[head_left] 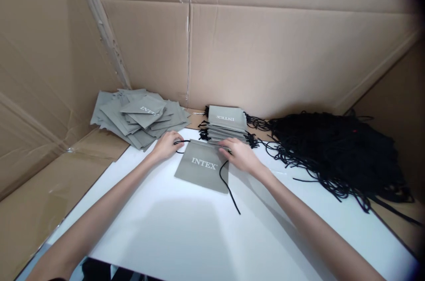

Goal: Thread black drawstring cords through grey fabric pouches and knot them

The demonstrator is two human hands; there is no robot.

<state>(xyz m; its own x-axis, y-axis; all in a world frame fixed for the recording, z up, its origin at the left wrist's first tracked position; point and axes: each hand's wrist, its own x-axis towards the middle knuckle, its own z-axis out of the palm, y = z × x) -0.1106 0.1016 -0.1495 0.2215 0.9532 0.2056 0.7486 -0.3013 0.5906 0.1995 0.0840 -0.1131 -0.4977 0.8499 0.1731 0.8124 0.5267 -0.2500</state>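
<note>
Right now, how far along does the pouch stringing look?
Done: a neat stack of pouches with black cord ends showing sits behind the hands. In hand: one grey INTEX pouch lies flat on the white board; the left hand pinches its cord at the top left corner, the right hand presses the top right. Left: a loose pile of pouches, apparently cordless, and a heap of black cords.

A packing station in a small workshop is suggested by cardboard walls [265, 51], a white worktop [186, 236], stacked grey INTEX pouches [227, 122] and a heap of black cords [335, 148].
</note>
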